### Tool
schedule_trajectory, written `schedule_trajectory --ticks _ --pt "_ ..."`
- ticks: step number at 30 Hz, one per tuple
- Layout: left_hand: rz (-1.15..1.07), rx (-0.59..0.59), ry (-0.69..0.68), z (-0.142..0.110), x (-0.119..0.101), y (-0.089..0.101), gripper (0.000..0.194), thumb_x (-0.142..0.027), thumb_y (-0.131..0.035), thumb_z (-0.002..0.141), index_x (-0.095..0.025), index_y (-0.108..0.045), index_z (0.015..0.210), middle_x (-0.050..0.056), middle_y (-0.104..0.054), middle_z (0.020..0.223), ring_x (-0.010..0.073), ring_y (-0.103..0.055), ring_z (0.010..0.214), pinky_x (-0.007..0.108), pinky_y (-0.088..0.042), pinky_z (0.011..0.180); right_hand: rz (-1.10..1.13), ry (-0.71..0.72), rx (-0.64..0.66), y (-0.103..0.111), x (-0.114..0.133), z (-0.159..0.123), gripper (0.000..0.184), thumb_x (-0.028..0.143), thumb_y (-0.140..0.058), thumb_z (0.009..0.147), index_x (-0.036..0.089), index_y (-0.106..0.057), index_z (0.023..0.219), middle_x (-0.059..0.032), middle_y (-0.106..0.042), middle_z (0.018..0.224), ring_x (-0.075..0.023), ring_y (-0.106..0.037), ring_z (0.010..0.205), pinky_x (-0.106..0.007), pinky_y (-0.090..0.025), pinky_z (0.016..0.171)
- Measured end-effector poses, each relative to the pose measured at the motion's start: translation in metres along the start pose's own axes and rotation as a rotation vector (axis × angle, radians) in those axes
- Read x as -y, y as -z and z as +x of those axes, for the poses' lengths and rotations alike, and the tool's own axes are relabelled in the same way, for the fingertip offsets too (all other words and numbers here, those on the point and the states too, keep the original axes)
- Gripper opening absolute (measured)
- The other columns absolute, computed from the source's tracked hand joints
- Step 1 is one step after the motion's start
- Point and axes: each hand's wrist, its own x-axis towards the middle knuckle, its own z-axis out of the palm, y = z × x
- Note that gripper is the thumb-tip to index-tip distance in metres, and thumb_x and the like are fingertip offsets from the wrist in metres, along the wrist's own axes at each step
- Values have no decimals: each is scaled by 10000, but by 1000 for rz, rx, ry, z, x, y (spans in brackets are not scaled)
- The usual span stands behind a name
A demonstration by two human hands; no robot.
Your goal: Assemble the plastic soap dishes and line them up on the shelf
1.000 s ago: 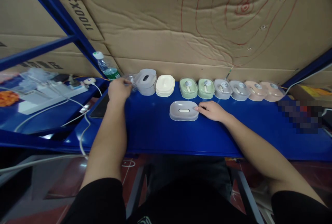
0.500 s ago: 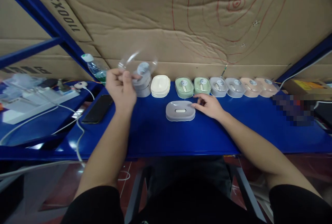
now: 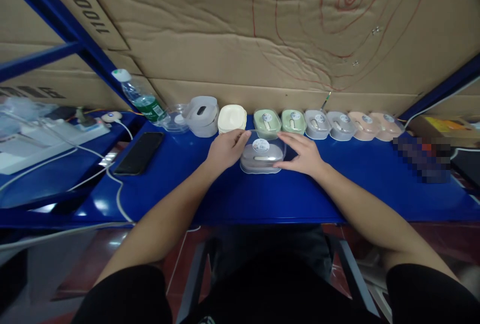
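Observation:
A clear plastic lid [image 3: 275,145] with a round white sticker lies over a grey-purple oval box [image 3: 258,166] on the blue table, in the middle of the view. The box's pale slot shows through it. My left hand [image 3: 227,150] grips the lid's upper left edge between thumb and fingers. At the other side, my right hand [image 3: 303,154] is around the right edge, fingers at the top corner and thumb low by the box. Whether the lid is seated all round cannot be made out. Behind my left hand stand stacked cream lids [image 3: 231,116].
A row of lidded boxes in green [image 3: 267,123], grey [image 3: 318,124] and pink [image 3: 363,125] lines the back. Grey containers [image 3: 202,116], clear lids [image 3: 176,120] and a water bottle [image 3: 144,101] stand at left. A phone [image 3: 138,154] and white cables lie nearer.
My left hand has brought the clear lid from the back left down onto the grey-purple box. My right hand has closed in on its right edge.

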Motion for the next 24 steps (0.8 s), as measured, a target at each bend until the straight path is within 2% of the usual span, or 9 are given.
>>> schedule_trajectory --ticks 2,4,8,13,16,19,24 --pt "168 72 15 1 1 1 508 -554 -428 1088 -198 -763 948 87 -773 886 241 -704 852 335 -460 722 -33 -14 38 -1 -1 -1 898 834 -796 779 263 -705 1466 -118 -774 1393 -366 -759 1245 -552 -619 1103" --pt "286 145 32 1 2 0 527 -551 -412 1094 -201 -762 915 107 -788 951 261 -714 905 339 -450 721 -58 -50 134 1 -1 -1 878 835 -793 781 259 -723 1440 -112 -783 1378 -371 -767 1232 -549 -638 1066" --pt "396 235 42 1 1 -2 560 -565 -371 1104 -204 -756 917 110 -792 961 266 -719 917 330 -446 714 -45 -101 328 6 0 2 853 782 -816 801 250 -703 1457 -119 -763 1414 -368 -755 1262 -537 -640 1051" --pt "417 254 49 1 0 -2 572 -585 -366 1105 -199 -764 962 111 -790 960 267 -724 906 331 -467 735 -18 -127 380 10 1 5 869 739 -834 809 278 -645 1521 -114 -712 1493 -383 -702 1345 -572 -607 1097" --pt "429 254 45 0 -2 -1 556 -592 -387 1100 -206 -782 1033 112 -802 998 276 -733 935 337 -478 758 23 -104 407 11 3 6 927 679 -815 861 275 -514 1639 -110 -600 1625 -393 -604 1465 -572 -573 1159" --pt "452 247 68 -1 -5 -3 541 -586 -396 1100 -210 -784 1095 117 -812 1042 298 -741 975 356 -485 772 54 -70 460 12 3 5 909 617 -750 940 278 -402 1709 -105 -487 1716 -400 -542 1520 -565 -559 1185" --pt "464 249 98 0 -5 -6 568 -591 -362 1111 -203 -773 1061 124 -810 1053 298 -743 981 359 -496 781 43 -70 486 11 -3 3 944 692 -721 937 283 -385 1719 -117 -519 1688 -420 -578 1476 -590 -551 1186"
